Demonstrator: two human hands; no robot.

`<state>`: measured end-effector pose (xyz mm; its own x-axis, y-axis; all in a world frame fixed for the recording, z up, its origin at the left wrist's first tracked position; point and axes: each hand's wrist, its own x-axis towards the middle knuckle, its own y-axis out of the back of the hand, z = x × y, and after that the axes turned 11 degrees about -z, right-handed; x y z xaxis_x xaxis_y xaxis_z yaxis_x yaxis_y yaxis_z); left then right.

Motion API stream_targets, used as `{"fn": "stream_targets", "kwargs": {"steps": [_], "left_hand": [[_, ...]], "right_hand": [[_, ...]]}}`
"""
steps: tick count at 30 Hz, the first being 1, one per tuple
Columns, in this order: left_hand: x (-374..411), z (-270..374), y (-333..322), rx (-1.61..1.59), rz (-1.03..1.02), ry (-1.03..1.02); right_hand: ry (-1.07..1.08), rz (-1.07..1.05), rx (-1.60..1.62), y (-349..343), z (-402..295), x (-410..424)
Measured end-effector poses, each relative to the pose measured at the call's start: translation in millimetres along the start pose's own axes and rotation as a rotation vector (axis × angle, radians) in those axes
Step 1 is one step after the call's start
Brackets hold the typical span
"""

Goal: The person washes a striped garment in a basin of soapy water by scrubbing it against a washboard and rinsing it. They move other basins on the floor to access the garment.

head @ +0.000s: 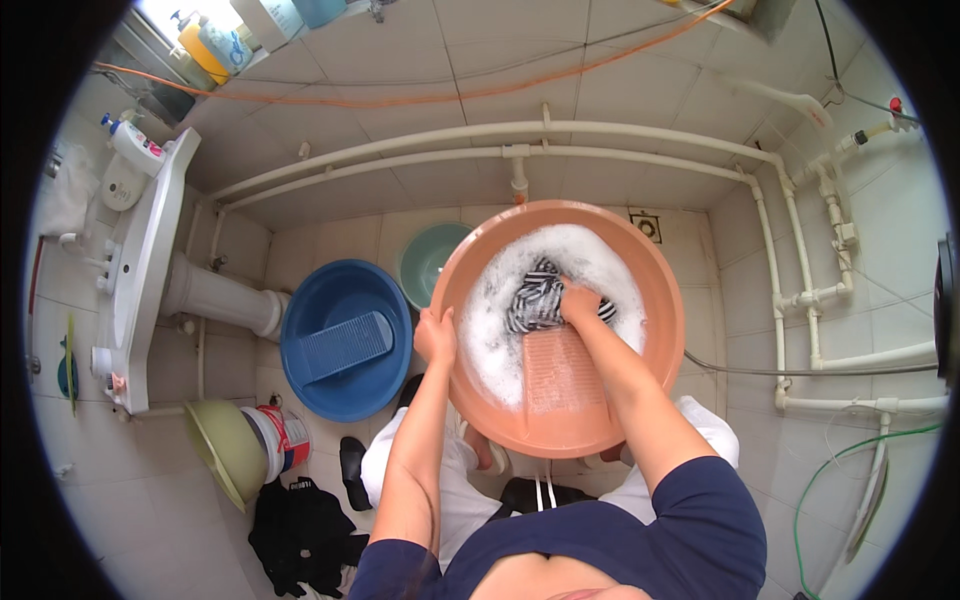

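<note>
Before me stands a large orange plastic washbasin [660,300] with white suds [495,360] around its inside. My left hand [435,335] grips the basin's left rim, thumb over the edge. Inside, my right hand [581,301] is closed on a black-and-white striped cloth [538,300], wet and bunched up in the foam. Part of the cloth shows on the far side of that hand. A ribbed washboard [561,371] of the same orange plastic slopes down the basin's near side, just below the cloth.
A blue basin with a washboard [345,285] and a pale green basin [420,259] sit to the left. Further left are a pedestal sink [161,277], an olive basin [225,450], a bucket [296,435] and black clothing [300,532]. White pipes [637,135] line the walls.
</note>
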<state>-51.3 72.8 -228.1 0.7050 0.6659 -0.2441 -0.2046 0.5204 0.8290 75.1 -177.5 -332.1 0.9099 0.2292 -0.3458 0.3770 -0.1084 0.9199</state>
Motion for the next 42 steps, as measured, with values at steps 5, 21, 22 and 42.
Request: {"fn": "stream_targets", "kwargs": {"steps": [5, 21, 22, 42], "left_hand": [[-2, -7, -3, 0.062, 0.024, 0.021], [2, 0, -3, 0.094, -0.016, 0.012], [2, -1, -3, 0.094, -0.005, 0.001], [5, -5, -10, 0.159, -0.021, -0.113]], "right_hand": [[-0.048, -0.388, 0.085, 9, -9, -3], [0.310, -0.243, -0.001, 55, -17, -238], [0.289, -0.222, -0.023, 56, -19, -240], [0.103, -0.242, -0.024, 29, -34, -19]]}}
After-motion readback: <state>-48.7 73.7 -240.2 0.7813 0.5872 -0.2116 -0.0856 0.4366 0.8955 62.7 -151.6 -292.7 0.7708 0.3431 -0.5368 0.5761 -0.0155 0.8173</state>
